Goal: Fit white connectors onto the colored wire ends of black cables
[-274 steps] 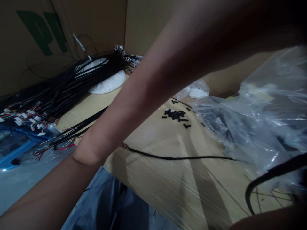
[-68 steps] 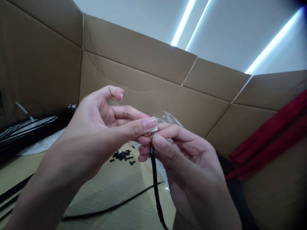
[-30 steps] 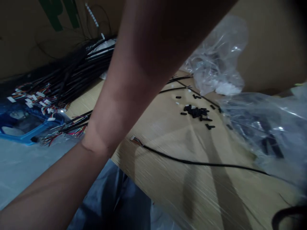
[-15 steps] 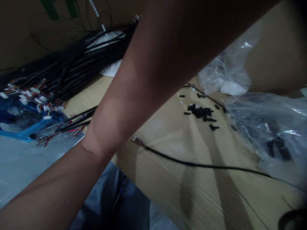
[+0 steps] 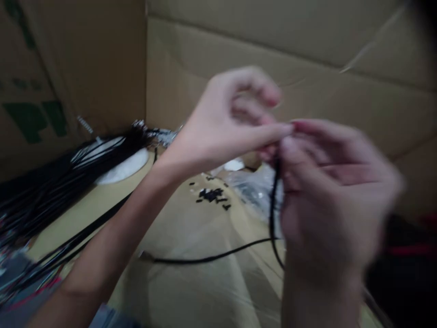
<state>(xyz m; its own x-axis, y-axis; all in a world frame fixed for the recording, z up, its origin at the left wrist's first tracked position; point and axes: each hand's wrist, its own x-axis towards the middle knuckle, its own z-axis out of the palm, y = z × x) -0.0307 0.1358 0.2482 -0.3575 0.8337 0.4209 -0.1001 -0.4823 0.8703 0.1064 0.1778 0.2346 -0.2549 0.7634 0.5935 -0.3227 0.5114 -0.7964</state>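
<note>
Both hands meet by the fingertips in mid-air above the table, blurred by motion. My right hand [image 5: 334, 187] pinches a black cable [image 5: 274, 205] near its upper end. From there the cable hangs down past the palm. My left hand [image 5: 228, 118] reaches in from the left with its thumb tip against the right fingertips. Its index finger is curled and stands apart from the thumb, while the other fingers close near the cable's end. Whatever lies between the left fingertips is hidden. A cable end with a small connector [image 5: 146, 256] rests on the table.
Small black parts [image 5: 211, 195] lie in a loose pile on the wooden table [image 5: 184, 228]. Behind them is a clear plastic bag [image 5: 254, 187]. A thick bundle of black cables [image 5: 78, 168] lies at the left. Cardboard walls [image 5: 307, 82] rise behind.
The view has tilted up and turned. My left arm, which crossed the picture with its hand out of sight, now shows its hand beside my right hand, which has a cable raised.
</note>
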